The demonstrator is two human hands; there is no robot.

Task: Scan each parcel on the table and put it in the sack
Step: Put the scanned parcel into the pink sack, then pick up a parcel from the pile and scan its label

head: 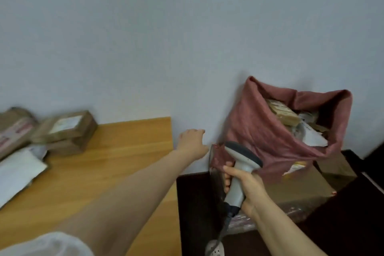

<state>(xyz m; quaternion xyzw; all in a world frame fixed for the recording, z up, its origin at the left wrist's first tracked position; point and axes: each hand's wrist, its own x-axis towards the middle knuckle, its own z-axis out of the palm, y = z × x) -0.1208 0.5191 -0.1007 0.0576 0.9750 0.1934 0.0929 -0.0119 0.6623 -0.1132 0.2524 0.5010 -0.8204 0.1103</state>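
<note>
Our right hand (249,185) grips the scanner (244,155). Our left hand (192,141) hangs released and empty off the surface's (124,162) far right corner, beside the sack (259,131). We seem between parcels, so next we reach for the parcels (68,131) at the far left edge.

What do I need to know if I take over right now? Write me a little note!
Left hand: empty, fingers relaxed, stretched out past the end of the table towards the sack.
Right hand: grips the scanner, close beside the sack.
Done: several packed parcels lie in the open sack.
Left: at least three wait at the table's far left: a brown box, another brown parcel and a white mailer. Scan each, then bag it.
</note>
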